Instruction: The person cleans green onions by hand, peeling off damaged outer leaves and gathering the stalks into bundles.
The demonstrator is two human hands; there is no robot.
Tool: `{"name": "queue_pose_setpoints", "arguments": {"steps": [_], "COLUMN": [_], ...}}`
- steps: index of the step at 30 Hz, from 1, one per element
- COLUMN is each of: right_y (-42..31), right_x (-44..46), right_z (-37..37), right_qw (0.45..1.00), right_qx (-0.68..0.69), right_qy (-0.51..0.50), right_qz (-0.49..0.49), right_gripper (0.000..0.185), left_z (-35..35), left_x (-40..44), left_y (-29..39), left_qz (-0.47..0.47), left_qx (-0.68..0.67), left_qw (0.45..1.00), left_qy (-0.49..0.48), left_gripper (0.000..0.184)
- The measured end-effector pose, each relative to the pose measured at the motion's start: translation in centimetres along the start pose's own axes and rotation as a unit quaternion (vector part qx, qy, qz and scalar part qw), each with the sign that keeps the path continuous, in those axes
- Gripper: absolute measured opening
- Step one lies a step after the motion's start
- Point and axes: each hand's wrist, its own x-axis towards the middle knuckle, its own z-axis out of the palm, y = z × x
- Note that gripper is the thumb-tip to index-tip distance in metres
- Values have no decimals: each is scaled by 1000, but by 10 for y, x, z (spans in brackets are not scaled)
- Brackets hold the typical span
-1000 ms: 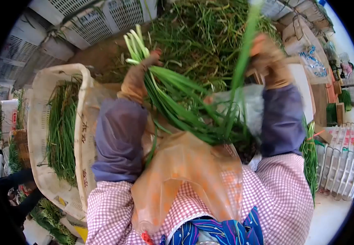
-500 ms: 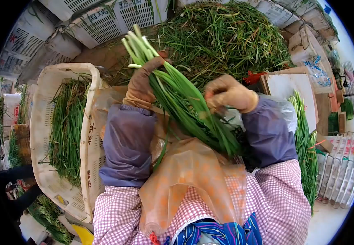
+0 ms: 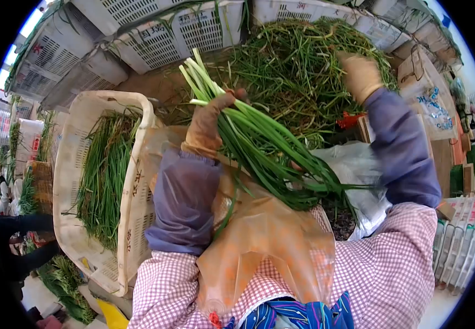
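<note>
My gloved left hand (image 3: 207, 122) is closed around a bunch of garlic chives (image 3: 270, 137). The pale stem ends point up and away, while the long flat green leaves hang down to the right over my lap. My right hand (image 3: 362, 77), also gloved, is stretched out over the right part of a heap of loose green leaves and stalks (image 3: 287, 68). Motion smears its fingers, so I cannot tell whether they hold anything. An orange-patterned plastic apron (image 3: 265, 241) covers my lap beneath the bunch.
At my left stands a white plastic crate (image 3: 133, 181) with chives (image 3: 106, 175) inside. White slatted crates (image 3: 155, 46) line the back. Clear plastic sheeting (image 3: 352, 170) lies right of my lap, near a box (image 3: 429, 104). A person's dark-clothed legs (image 3: 29, 241) show at far left.
My right hand has left the leaves of the bunch and swung up and right over the heap. My left hand still grips the chives, and the whole view has shifted slightly.
</note>
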Motion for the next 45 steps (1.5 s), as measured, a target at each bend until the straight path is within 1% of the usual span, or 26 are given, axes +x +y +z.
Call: {"name": "queue_pose_setpoints", "arguments": {"steps": [1,2,3,4,5,8,11,13,15,16,20,22,23,24,26,28,30,32,34,35,36,38,39,42,43,45], "right_y": [-22,-58,-85,-107,-126,-166,-175,-179,-179,-176,-152,-141,-134,-133,-129,-138,-150,-158,-164,-162,-160,-158,-159,-156,-159,-165], "right_x": [-2,-24,-38,-48,-58,-69,-65,-65,-68,-70,-79,-76,-72,-70,-62,-58,-58,-56,-51,-49,-48,-44,-38,-28,-24,-22], "right_z": [11,-20,-20,-29,-43,-55,-50,-48,-48,-49,-59,-62,-62,-65,-76,-79,-82,-79,-73,-75,-75,-73,-70,-82,-82,-88], "right_qw": [973,939,850,823,826,848,850,845,775,776,807,832,794,711,661,664,784,784,753,745,745,661,625,619,602,614], "right_qx": [59,285,453,472,433,439,443,454,573,573,539,491,550,677,744,742,599,600,631,646,645,741,771,774,787,776], "right_qy": [152,55,128,163,207,180,192,191,196,196,119,46,45,19,-12,-13,27,62,90,42,42,-5,16,59,55,66], "right_qz": [-163,-185,-237,-270,-296,-235,-211,-207,-178,-177,-210,-256,-254,-188,-93,-94,-158,-149,-163,-164,-168,-118,-122,-117,-122,-127], "right_gripper": [42,37,31,28,28,27,27,25,16,16,13,12,13,16,16,20,18,17,14,12,12,9,9,10,12,12], "left_z": [3,3,3,0,-4,-9,3,10,8,7,14,15,16,19,23,23,19,17,18,22,23,25,23,27,28,31], "left_x": [-4,-6,-8,-7,-4,-2,-12,-17,-18,-19,-27,-29,-30,-30,-33,-32,-29,-28,-28,-31,-33,-33,-32,-35,-36,-36], "left_y": [-4,-7,-6,-8,-8,-5,-1,0,0,0,-8,-7,-7,-6,-7,-6,-11,-12,-13,-11,-10,-8,-9,-6,-7,-8], "left_qz": [35,71,77,76,76,48,34,87,86,84,73,61,56,52,77,37,67,99,137,140,143,109,102,77,78,90], "left_qx": [1,-4,14,9,-5,-44,-77,-22,-16,-9,45,50,62,72,76,99,111,120,124,132,130,137,121,125,125,107], "left_qw": [999,996,996,995,995,995,996,996,996,995,995,994,994,994,992,993,990,986,981,980,980,984,987,987,987,989], "left_qy": [21,46,53,60,68,70,20,-2,-33,-61,-53,-74,-70,-65,-58,-51,-60,-66,-63,-48,-47,-41,-41,-60,-60,-57], "left_gripper": [19,20,20,20,23,27,29,32,33,34,37,37,37,37,34,31,30,29,29,29,29,30,29,28,28,28]}}
